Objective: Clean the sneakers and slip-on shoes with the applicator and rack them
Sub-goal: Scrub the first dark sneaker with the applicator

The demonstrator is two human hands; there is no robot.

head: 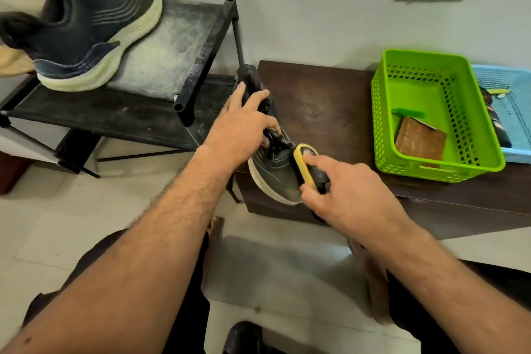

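Note:
A dark sneaker with a white sole (275,172) lies on the left end of a low brown table (330,106), toe toward me. My left hand (244,123) grips it around the collar and laces. My right hand (344,192) holds a yellow-edged applicator sponge (306,165) and presses it against the sneaker's toe side. A matching dark sneaker (86,31) stands on the top shelf of the black shoe rack (184,49) at the left.
A green plastic basket (431,112) with a brown pad inside sits on the table's right part, and a blue tray (514,112) lies beside it. Pale shoes show at the rack's far left edge. A wall socket is mounted above. My bare feet rest on the tiled floor below.

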